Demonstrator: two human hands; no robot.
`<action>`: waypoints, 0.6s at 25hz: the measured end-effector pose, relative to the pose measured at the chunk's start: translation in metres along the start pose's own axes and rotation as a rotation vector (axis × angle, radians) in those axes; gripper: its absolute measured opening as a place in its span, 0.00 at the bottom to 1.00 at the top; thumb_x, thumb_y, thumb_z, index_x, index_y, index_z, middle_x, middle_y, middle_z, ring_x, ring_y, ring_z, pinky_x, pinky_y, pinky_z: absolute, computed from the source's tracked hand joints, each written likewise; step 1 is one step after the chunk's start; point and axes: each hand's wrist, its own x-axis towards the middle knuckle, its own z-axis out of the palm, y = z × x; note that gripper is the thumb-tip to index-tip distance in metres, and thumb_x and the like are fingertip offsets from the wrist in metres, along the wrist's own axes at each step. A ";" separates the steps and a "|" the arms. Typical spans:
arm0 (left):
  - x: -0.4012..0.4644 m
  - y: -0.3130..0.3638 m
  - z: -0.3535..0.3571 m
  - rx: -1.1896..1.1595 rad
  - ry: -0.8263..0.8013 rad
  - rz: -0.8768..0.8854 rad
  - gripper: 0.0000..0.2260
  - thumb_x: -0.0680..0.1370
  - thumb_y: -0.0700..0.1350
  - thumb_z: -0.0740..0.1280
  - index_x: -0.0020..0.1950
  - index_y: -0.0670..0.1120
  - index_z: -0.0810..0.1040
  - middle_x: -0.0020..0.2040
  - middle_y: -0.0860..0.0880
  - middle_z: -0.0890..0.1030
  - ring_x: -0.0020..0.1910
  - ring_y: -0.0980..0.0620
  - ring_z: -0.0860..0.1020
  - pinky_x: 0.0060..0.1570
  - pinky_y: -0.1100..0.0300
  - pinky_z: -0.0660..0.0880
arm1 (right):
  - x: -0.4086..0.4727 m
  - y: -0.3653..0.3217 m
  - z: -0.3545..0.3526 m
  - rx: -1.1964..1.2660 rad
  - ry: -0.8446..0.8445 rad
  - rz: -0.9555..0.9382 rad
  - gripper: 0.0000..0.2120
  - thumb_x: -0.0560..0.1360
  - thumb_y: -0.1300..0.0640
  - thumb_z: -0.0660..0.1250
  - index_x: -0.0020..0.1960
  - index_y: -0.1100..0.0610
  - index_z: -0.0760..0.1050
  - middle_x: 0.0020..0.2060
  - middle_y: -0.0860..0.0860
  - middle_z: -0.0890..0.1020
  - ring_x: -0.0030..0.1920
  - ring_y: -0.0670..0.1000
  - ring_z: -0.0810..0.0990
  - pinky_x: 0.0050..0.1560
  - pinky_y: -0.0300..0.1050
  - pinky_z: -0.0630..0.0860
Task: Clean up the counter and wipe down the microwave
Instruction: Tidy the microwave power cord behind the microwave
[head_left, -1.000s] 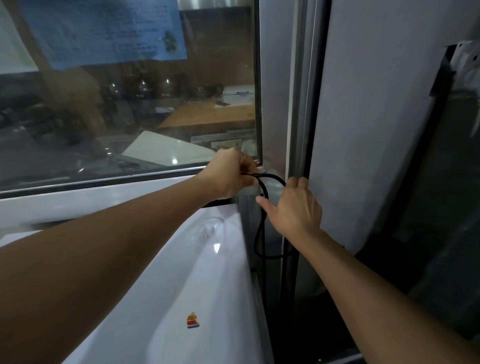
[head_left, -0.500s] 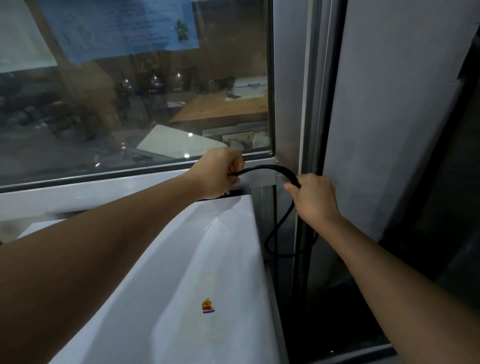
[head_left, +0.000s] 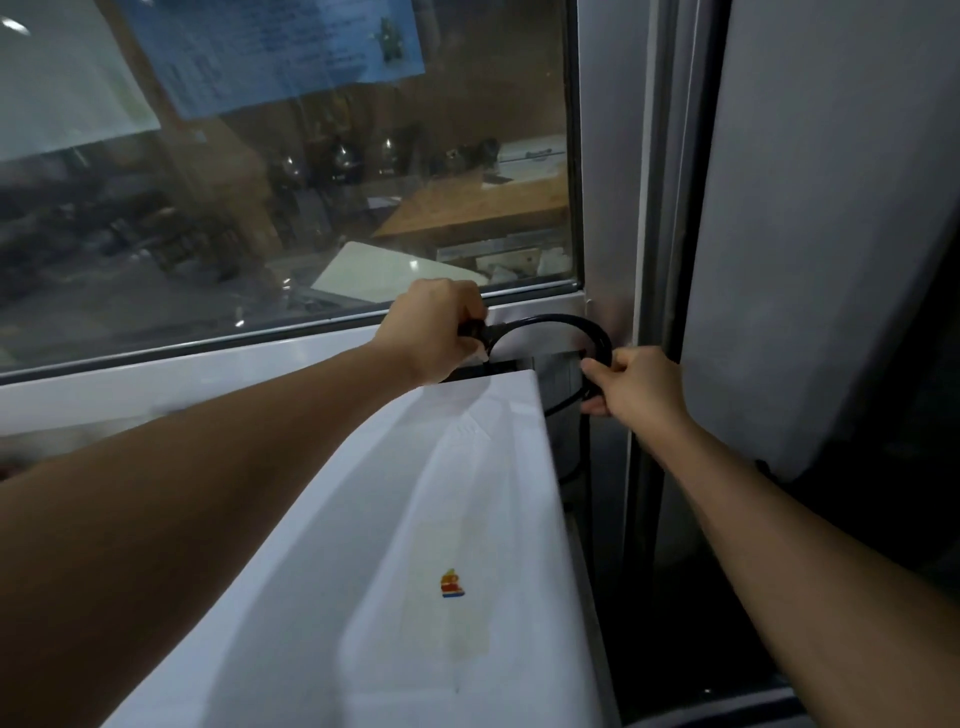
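A single wide-angle view comes from the person's head, looking forward and steeply down along both outstretched forearms. It sits close above the white microwave (head_left: 467, 519), whose top fills the lower middle and runs away from the lens toward its far edge. The view faces a window (head_left: 311, 208) just behind that far edge, with the window's grey frame (head_left: 608, 208) upright right of centre. Both hands, the left hand (head_left: 436, 332) and the right hand (head_left: 639, 384), lie near the middle of the picture, at the microwave's far right corner. Straight lines bow toward the picture's borders.
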 end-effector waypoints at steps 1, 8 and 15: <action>-0.001 0.000 0.002 0.016 0.000 0.001 0.13 0.71 0.41 0.72 0.55 0.43 0.79 0.51 0.43 0.81 0.49 0.42 0.78 0.51 0.50 0.76 | -0.001 0.004 0.003 -0.006 -0.009 0.015 0.11 0.75 0.59 0.69 0.35 0.61 0.74 0.34 0.57 0.80 0.23 0.46 0.80 0.26 0.38 0.79; -0.005 -0.003 0.016 0.143 0.021 -0.003 0.10 0.71 0.41 0.70 0.51 0.45 0.80 0.50 0.45 0.78 0.48 0.42 0.76 0.43 0.57 0.69 | -0.008 0.037 0.005 -0.196 -0.110 0.030 0.13 0.76 0.61 0.66 0.33 0.57 0.69 0.38 0.57 0.81 0.34 0.53 0.82 0.30 0.39 0.77; -0.006 -0.005 0.018 0.085 0.036 0.014 0.10 0.70 0.40 0.71 0.51 0.45 0.80 0.49 0.45 0.77 0.48 0.43 0.76 0.46 0.53 0.74 | -0.015 0.046 0.001 -0.462 -0.014 -0.002 0.19 0.77 0.54 0.64 0.30 0.61 0.72 0.35 0.60 0.80 0.38 0.58 0.78 0.41 0.45 0.75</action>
